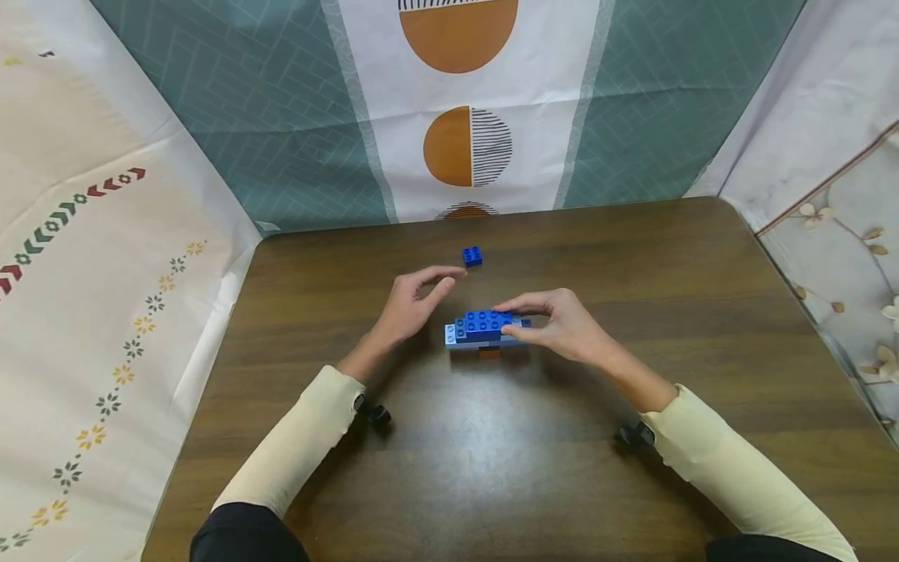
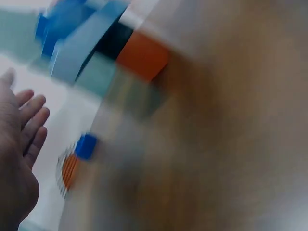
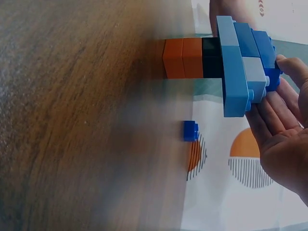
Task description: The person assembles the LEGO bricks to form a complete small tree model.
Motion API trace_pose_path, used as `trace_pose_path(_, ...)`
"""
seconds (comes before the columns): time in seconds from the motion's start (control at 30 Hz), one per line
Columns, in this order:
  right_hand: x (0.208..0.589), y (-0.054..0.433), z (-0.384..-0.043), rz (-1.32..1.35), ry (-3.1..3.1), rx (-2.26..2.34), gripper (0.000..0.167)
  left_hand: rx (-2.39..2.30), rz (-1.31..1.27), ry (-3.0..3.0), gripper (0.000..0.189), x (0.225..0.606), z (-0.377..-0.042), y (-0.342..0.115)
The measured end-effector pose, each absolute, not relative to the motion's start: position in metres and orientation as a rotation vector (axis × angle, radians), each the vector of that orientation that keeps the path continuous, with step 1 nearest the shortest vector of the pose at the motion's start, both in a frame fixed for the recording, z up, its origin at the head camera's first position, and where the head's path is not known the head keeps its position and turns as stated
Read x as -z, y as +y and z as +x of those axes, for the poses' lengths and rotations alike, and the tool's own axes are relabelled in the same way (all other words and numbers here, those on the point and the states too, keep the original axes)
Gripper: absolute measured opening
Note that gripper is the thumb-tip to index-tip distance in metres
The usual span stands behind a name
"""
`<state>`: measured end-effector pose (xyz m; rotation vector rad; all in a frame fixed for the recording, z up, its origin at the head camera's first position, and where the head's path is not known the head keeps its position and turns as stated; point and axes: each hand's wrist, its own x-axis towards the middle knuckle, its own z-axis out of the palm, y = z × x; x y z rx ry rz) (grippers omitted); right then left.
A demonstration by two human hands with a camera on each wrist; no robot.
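A toy-brick build [image 1: 460, 343] stands on the table, narrow at its foot and wide above. In the right wrist view its orange bricks [image 3: 183, 58] are at the bottom, with a black brick [image 3: 211, 57] over them, then light blue bricks [image 3: 233, 77] and darker blue ones. My right hand [image 1: 572, 328] pinches the top blue brick [image 1: 485, 321] between thumb and fingers. My left hand [image 1: 413, 304] is held left of the build, fingers extended and holding nothing. Beyond its fingertips lies a small loose blue brick [image 1: 472, 256], apart from the hand.
The brown wooden table [image 1: 477, 476] ends at a far edge behind the loose brick. A patterned teal and white cloth [image 1: 302, 140] hangs behind it, with pale cloths [image 1: 140, 257] at the sides. The left wrist view is blurred.
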<state>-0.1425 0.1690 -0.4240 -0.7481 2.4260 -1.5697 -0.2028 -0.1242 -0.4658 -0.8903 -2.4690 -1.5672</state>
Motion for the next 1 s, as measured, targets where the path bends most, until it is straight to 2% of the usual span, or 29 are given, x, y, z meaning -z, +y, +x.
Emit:
trace_pose_path(0.17,0.424,0.169,-0.143,-0.739,2.432,1.553,0.033,1.491,-0.628,-2.614,0.052,0.475,-0.247,-0.124)
trace_pose_path(0.33,0.423,0.169,-0.143,-0.727,2.441,1.552,0.033,1.378,-0.497,-2.783,0.066,0.486,-0.278,-0.118)
trace_pose_path(0.63,0.425,0.168,-0.139,-0.690,2.419,1.551,0.033,1.262,-0.489,-2.877,0.061,0.495,-0.289,-0.098)
trace_pose_path(1.0,0.424,0.168,-0.141,-0.715,2.411,1.576,0.031,1.227,-0.447,-2.852,0.044,0.499,-0.293,-0.095)
